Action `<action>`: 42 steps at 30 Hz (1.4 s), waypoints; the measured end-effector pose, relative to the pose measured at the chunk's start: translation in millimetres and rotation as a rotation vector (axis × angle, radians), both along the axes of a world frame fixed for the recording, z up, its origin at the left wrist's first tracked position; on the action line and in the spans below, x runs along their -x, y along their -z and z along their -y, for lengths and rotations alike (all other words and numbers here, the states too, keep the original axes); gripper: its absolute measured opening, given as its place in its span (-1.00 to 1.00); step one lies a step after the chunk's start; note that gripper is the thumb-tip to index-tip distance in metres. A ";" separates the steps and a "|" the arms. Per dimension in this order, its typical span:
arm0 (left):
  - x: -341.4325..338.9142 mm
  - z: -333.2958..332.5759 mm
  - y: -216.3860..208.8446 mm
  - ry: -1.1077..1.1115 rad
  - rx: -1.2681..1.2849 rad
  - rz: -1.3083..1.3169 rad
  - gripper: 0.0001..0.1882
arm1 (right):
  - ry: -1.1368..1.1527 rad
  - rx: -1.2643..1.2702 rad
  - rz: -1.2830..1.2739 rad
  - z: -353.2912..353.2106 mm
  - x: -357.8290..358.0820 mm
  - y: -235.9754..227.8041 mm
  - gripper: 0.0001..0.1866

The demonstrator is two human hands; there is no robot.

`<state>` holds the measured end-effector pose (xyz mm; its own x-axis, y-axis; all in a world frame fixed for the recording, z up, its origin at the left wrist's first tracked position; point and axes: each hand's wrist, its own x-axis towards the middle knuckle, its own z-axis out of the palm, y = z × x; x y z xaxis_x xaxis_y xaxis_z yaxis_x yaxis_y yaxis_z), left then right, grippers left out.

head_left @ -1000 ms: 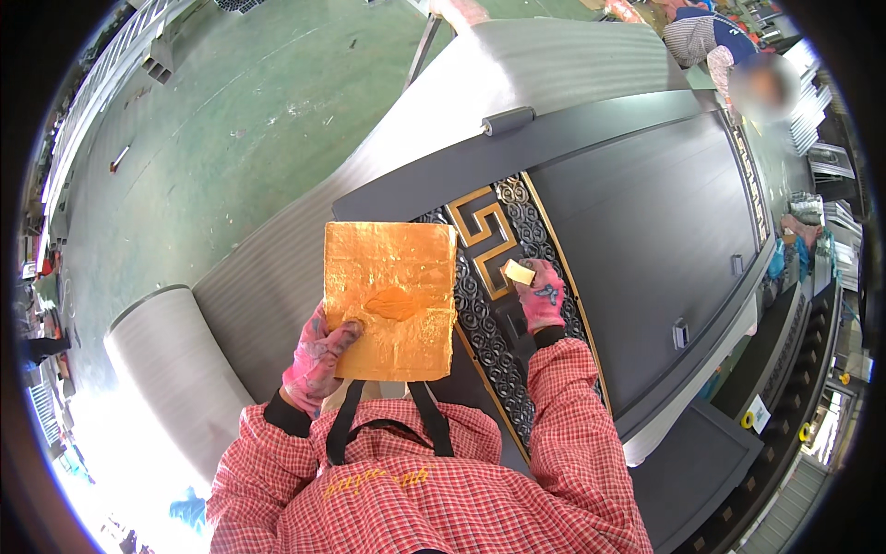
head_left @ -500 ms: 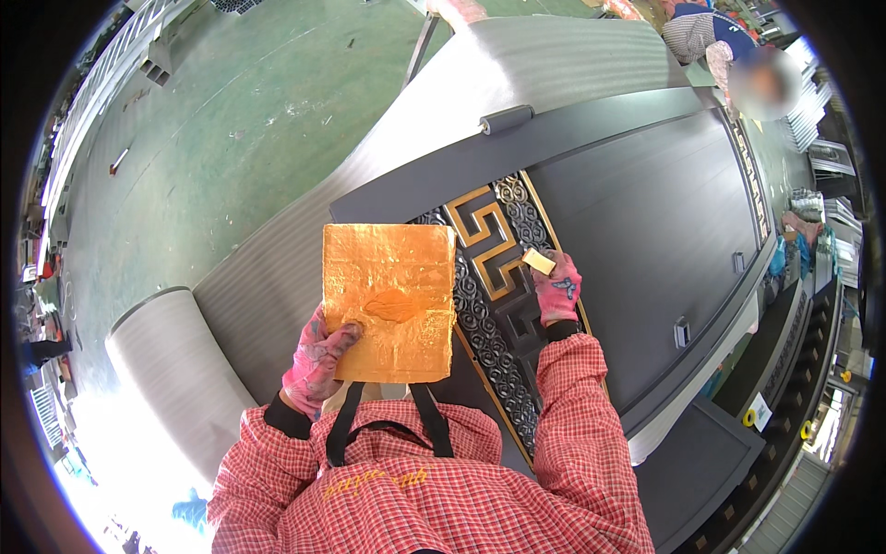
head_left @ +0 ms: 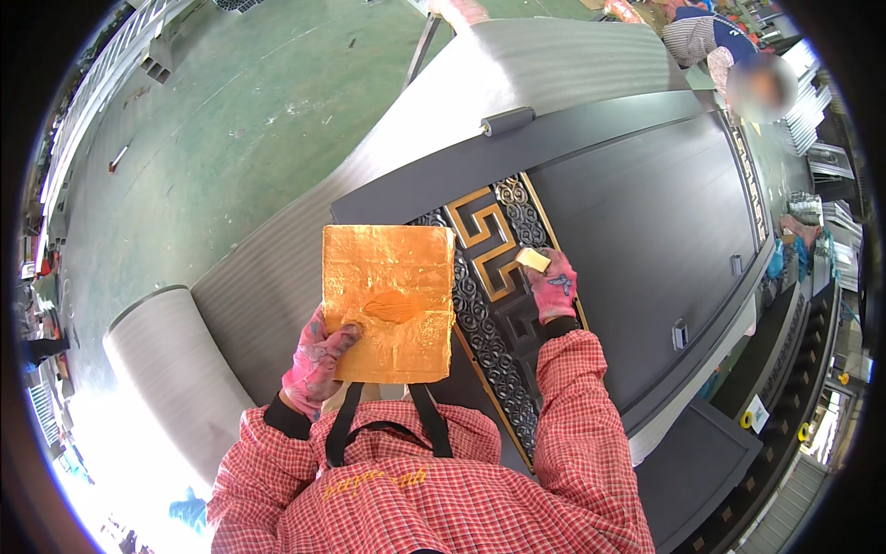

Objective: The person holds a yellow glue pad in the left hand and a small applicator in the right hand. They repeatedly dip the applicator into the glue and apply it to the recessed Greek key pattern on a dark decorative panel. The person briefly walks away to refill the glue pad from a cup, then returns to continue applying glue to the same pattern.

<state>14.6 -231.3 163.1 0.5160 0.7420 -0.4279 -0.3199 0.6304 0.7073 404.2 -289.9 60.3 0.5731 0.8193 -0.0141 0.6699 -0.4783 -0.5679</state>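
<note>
The right hand (head_left: 555,288) pinches a small pale pad (head_left: 532,259) onto the gilded key-pattern trim (head_left: 489,245) of the dark door panel (head_left: 646,222), while the left hand (head_left: 318,355), at eight o'clock from it, grips the gold-leaf sheet (head_left: 388,300) upright.

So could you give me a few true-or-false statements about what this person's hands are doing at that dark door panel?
1. The left hand holds up a gold-coloured sheet. True.
2. The right hand is empty. False: it grips a small yellowish block.
3. Both hands wear pink gloves. True.
4. The block rests on the green floor. False: it sits against the gold fret ornament on the dark door panel.
5. Another person stands at the panel's far end. True.
</note>
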 end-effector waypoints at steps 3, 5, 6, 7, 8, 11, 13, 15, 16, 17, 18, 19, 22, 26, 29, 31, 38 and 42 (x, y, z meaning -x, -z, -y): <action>-6.5 -1.4 -5.6 0.015 0.027 -0.052 -0.46 | 0.008 -0.001 -0.187 2.6 0.3 12.5 -0.70; -9.7 -2.2 -6.2 0.028 0.028 -0.056 -0.46 | 0.068 -0.016 -0.044 6.8 -10.6 16.1 -0.68; -8.4 -1.3 -3.1 0.029 0.016 -0.041 -0.46 | 0.090 -0.024 0.022 2.6 -8.4 6.1 -0.68; -9.5 -1.8 -4.4 0.032 0.004 -0.022 -0.46 | 0.023 -0.116 0.094 1.1 -6.6 -5.0 -0.68; -13.6 -1.6 -9.4 0.023 0.034 -0.047 -0.46 | 0.048 -0.153 -0.007 -0.4 -4.1 -16.3 -0.69; -26.9 -2.9 -24.8 0.016 0.079 -0.064 -0.45 | 0.062 -0.260 -0.328 -5.1 12.3 -64.8 -0.65; -21.3 0.5 -9.4 0.046 0.042 -0.004 -0.46 | -0.023 -0.282 -0.442 -9.3 42.6 -123.3 -0.64; -27.6 -0.6 -10.9 0.068 0.041 0.005 -0.46 | -0.207 -0.261 -0.468 -3.8 60.4 -152.0 -0.67; -29.1 0.2 -13.6 0.081 0.040 0.012 -0.46 | -0.319 -0.248 -0.461 -0.3 68.4 -163.6 -0.68; -22.9 4.1 0.1 0.073 0.033 0.067 -0.46 | -0.396 -0.335 -0.483 -0.4 81.1 -168.7 -0.69; -23.7 4.3 -3.9 0.072 0.033 0.056 -0.46 | -0.482 -0.212 -0.425 -3.0 86.8 -186.1 -0.62; -30.4 3.3 -11.5 0.082 0.032 0.049 -0.46 | -0.552 -0.245 -0.256 -3.3 93.7 -188.8 -0.59; -40.1 4.8 -22.4 0.092 0.067 0.031 -0.46 | -0.647 -0.124 -0.017 -1.2 109.6 -191.5 -0.58; -40.6 6.5 -24.9 0.126 0.135 -0.053 -0.48 | -0.649 -0.062 0.079 0.3 114.6 -195.4 -0.59; -36.4 11.9 -17.0 0.102 0.124 -0.005 -0.49 | -0.614 -0.086 0.029 3.0 109.8 -202.6 -0.61; -40.6 11.1 -19.3 0.123 0.112 -0.047 -0.49 | -0.689 -0.065 0.039 5.1 108.0 -198.1 -0.61; -30.0 9.0 -14.8 0.070 0.001 -0.029 -0.52 | -0.326 -0.277 -0.288 10.8 37.7 -147.7 -0.71; -19.5 9.2 -1.6 0.038 0.051 0.040 -0.53 | -0.081 -0.136 -0.471 19.7 -15.1 -64.1 -0.70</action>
